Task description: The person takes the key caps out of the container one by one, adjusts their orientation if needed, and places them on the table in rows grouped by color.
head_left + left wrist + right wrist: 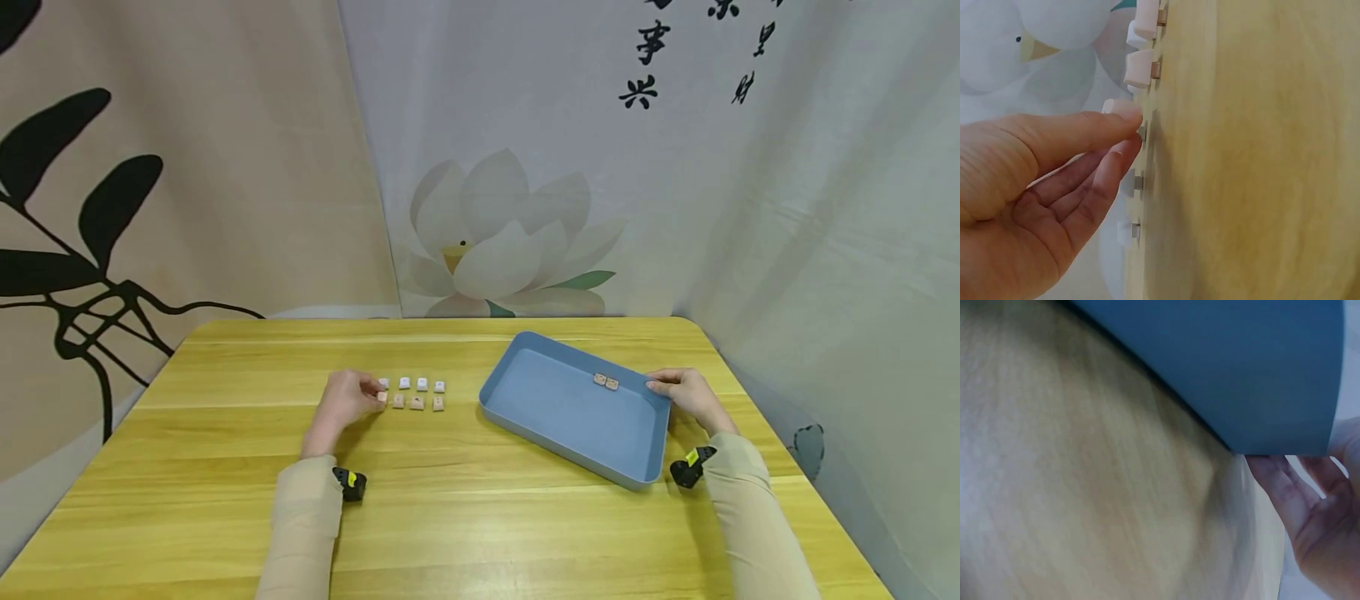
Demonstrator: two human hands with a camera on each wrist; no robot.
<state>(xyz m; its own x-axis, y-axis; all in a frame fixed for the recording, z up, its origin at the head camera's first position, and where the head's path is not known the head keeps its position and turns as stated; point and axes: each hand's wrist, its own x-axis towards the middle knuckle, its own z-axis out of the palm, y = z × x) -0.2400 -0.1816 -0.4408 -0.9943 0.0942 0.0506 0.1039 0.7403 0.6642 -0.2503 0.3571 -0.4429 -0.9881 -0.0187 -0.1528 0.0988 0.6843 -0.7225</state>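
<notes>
My left hand point(348, 397) pinches a small pink keycap-like piece point(1119, 107) between thumb and fingers, at the left end of two short rows. The front row holds pink pieces point(417, 403); behind it stand matching white ones point(422, 384). In the left wrist view, narrower stubs show under several of them. At the right, my right hand point(693, 395) grips the far right corner of a shallow blue tray point(562, 417), with the thumb at the rim and the fingers against the outside wall. Two small brownish pieces point(606, 382) lie side by side in the tray, near its far wall.
The tray stands slanted on the wooden table point(480, 533), to the right of the rows. A printed curtain point(510, 100) with a lotus hangs right behind the table's far edge. A small black device point(351, 483) sits on each wrist.
</notes>
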